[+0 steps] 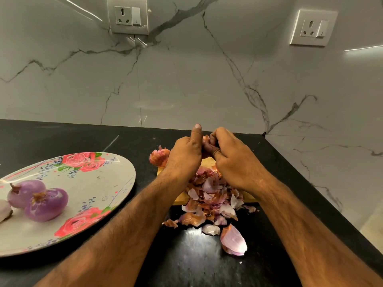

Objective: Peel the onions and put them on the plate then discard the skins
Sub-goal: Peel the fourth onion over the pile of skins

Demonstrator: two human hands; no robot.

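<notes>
Peeling is the step in hand: the left hand (186, 154) grips an onion (206, 139), thumb raised, while the right hand (230, 156) pinches its skin above the heap of skins (209, 197). Next it likely joins the peeled onions (46, 204) on the plate (116, 168). The hands hide most of the onion.
</notes>
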